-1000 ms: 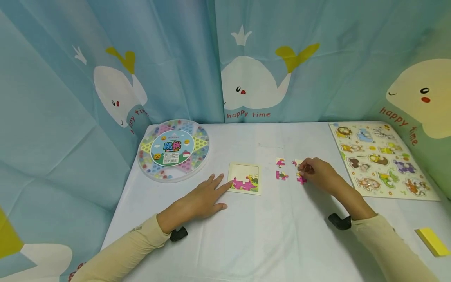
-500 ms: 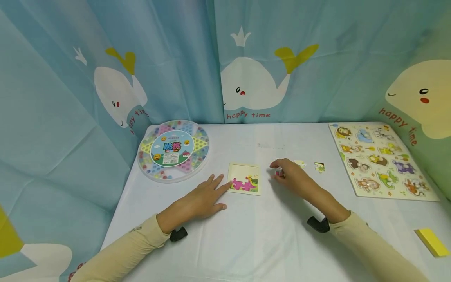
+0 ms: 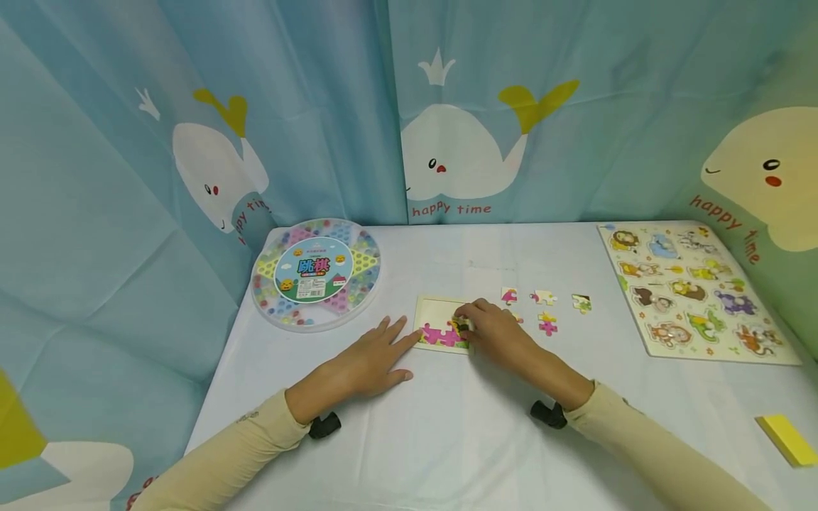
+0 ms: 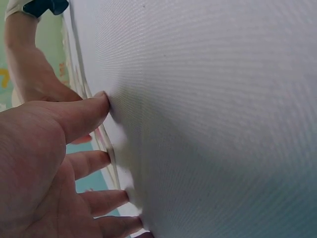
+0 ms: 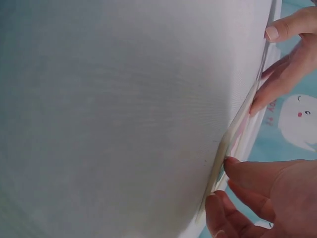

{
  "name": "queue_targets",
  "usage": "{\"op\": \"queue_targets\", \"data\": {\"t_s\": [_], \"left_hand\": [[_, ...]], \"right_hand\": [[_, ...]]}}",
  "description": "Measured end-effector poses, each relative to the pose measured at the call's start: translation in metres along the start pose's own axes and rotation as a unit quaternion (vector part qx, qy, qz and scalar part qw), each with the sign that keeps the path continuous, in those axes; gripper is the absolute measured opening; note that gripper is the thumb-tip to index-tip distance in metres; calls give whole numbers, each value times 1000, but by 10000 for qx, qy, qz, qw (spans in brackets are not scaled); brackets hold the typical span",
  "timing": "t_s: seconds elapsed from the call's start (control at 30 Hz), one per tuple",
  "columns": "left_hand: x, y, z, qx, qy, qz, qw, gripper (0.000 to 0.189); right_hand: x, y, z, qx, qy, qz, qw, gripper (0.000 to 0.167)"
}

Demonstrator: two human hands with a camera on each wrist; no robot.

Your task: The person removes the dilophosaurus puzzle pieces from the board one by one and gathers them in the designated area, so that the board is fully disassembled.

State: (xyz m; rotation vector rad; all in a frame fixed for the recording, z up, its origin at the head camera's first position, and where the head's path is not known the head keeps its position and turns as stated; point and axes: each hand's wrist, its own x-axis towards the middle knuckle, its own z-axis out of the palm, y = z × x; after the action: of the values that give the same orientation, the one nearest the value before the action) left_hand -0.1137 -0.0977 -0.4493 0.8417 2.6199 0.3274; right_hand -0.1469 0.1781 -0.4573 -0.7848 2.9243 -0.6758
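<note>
A small square puzzle tray lies on the white table, its lower part filled with pink and green pieces. My left hand lies flat beside it with spread fingers, the index fingertip touching the tray's left edge. My right hand is over the tray's right side. Its curled thumb and fingers pinch a green-and-yellow puzzle piece there, partly hidden by the fingers. In the right wrist view, the thumb and fingers meet at the tray's rim.
Loose jigsaw pieces lie right of the tray, among them a pink and yellow piece and a green one. A round Chinese checkers box stands back left. An animal peg board lies at right, a yellow block nearer.
My right hand has moved left from the loose pieces, across to the tray's right side, uncovering several of those pieces. My left hand has stayed at the tray's left edge.
</note>
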Motion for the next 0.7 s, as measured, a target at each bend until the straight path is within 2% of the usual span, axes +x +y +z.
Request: {"op": "queue_targets", "data": {"t_s": [0.27,0.5,0.7], "left_hand": [[0,0,1,46,-4,-36,10000,72],[0,1,0,29,0,-23,10000,72],[0,1,0,42,8,2,10000,72]], "right_hand": [[1,-2,-2,4,-83,-113,9999,36],[0,0,-2,119,195,-455,9987,35],[-2,2,-3,135,195,-364,9991,36]]}}
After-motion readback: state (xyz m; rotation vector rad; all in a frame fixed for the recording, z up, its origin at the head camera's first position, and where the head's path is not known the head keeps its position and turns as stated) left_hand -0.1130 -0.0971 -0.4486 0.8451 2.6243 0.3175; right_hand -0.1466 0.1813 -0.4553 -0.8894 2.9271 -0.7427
